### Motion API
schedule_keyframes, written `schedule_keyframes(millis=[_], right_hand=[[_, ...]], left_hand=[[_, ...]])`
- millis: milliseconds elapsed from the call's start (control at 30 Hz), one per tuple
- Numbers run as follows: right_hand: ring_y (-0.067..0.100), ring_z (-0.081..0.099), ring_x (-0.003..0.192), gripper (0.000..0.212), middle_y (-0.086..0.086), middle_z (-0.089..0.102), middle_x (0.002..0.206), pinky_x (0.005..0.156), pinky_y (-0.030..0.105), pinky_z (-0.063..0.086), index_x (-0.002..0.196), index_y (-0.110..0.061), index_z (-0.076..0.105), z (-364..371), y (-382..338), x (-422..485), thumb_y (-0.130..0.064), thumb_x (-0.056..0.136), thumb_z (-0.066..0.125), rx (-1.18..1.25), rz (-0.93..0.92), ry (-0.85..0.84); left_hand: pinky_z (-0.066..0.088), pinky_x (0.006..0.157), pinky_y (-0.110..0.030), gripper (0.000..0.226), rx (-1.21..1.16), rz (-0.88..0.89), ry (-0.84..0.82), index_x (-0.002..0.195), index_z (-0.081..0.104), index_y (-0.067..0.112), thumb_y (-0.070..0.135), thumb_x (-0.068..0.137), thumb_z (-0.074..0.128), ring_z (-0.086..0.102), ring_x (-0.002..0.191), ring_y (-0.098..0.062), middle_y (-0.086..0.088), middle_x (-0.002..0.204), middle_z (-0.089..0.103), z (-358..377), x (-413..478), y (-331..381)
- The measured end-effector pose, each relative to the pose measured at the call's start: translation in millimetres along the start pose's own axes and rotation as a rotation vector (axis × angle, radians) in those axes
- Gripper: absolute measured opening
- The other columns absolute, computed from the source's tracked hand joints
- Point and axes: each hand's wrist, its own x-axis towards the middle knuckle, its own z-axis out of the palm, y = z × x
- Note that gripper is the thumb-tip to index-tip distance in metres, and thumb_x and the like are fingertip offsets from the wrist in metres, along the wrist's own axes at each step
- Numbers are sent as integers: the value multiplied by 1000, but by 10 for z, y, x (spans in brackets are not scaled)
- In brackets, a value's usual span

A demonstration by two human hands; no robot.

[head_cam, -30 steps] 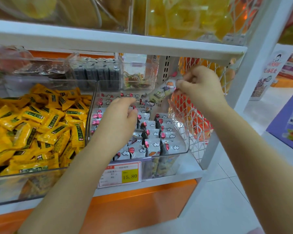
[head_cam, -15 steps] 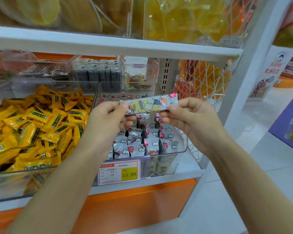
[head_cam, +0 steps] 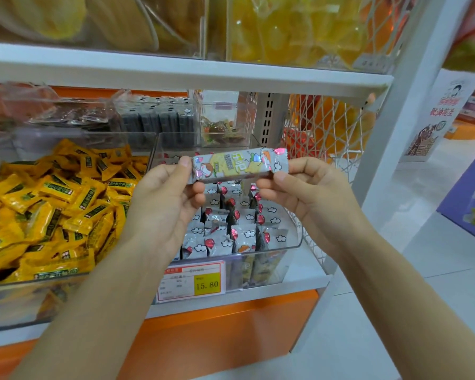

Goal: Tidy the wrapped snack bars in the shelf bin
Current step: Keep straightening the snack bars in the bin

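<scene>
The left hand (head_cam: 159, 204) hides some snack bars (head_cam: 244, 229) in the bin (head_cam: 299, 242). The small words on the price tag (head_cam: 181, 283) are too blurry to read. The yellow packs (head_cam: 39, 209) run off the left edge

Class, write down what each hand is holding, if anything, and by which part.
One wrapped snack bar: the left hand pinches its left end, the right hand its right end.

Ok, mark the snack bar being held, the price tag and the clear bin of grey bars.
held snack bar (head_cam: 237, 166): head view, middle of its wrapper.
price tag (head_cam: 206, 284): head view, its yellow price patch.
clear bin (head_cam: 272, 249): head view, front rim.
</scene>
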Motion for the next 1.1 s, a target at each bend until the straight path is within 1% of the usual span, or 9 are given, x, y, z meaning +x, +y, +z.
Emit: schedule_keyframes(millis=[100, 233, 400, 467, 567, 700, 767, 967, 1100], right_hand=[[20, 71, 70, 10, 10, 71, 68, 67, 24, 56, 85, -1, 55, 9, 0, 4, 8, 87, 53, 3, -8, 15], [19, 70, 66, 10, 10, 71, 68, 65, 23, 56, 85, 0, 56, 4, -6, 5, 8, 87, 53, 22, -16, 49], [17, 70, 65, 11, 10, 70, 68, 64, 20, 56, 86, 0, 56, -11, -9, 14, 8, 90, 49, 93, -35, 97], [16, 70, 63, 12, 10, 70, 67, 62, 19, 55, 87, 0, 55, -21, -11, 20, 8, 92, 47, 101, -44, 118], [17, 70, 63, 12, 15, 69, 73, 59, 20, 55, 91, -1, 56, -22, -29, 22, 4, 94, 45, 104, -47, 143], [19, 68, 68, 17, 19, 69, 84, 52, 22, 52, 93, -4, 61, -13, -52, 11, -18, 95, 52, -4, -34, 107], [17, 67, 69, 14, 15, 68, 82, 53, 21, 51, 87, -6, 62, -12, -39, 10, -17, 93, 55, -114, -69, 107], [21, 65, 70, 13, 13, 68, 90, 63, 25, 54, 92, -6, 62, -68, -1, 35, 3, 91, 53, -149, -91, 123], [19, 70, 73, 25, 7, 73, 87, 68, 27, 57, 94, -6, 66, -56, -3, 41, 10, 87, 48, -149, -90, 87]], left_hand=[[45, 46, -13, 21, -16, -4, 1, 74, 54, 9, 19, 93, 53, 54, 46, -1, 5, 52, 57, 4, 1, -17], [48, 51, -14, 11, -49, -56, -45, 82, 58, 5, 6, 91, 52, 59, 49, -3, -6, 73, 57, -8, 12, -12], [51, 56, -16, 14, -3, -14, -131, 90, 57, 4, -8, 88, 50, 64, 55, -6, -7, 70, 64, -3, -6, 17], [52, 58, -16, 16, 71, 33, -182, 89, 57, 6, -8, 87, 51, 67, 61, -8, -1, 64, 69, -11, -18, 16], [53, 62, -17, 17, 262, 147, -233, 90, 57, 8, -8, 86, 54, 70, 70, -12, -3, 75, 71, -29, -36, 9], [53, 57, -16, 17, 475, 275, -207, 83, 54, 9, -8, 85, 55, 70, 67, -12, -5, 75, 69, -18, -44, 11], [56, 57, -21, 15, 534, 280, -214, 82, 53, 9, -6, 86, 55, 70, 66, -12, -5, 70, 71, -21, -48, 13], [52, 54, -16, 7, 298, 44, -271, 87, 54, 3, -3, 88, 53, 71, 68, -14, -2, 63, 70, -46, -48, 55], [53, 57, -20, 20, 135, -54, -286, 106, 56, 2, 0, 86, 56, 71, 77, -19, -12, 88, 71, -46, -39, 85]])
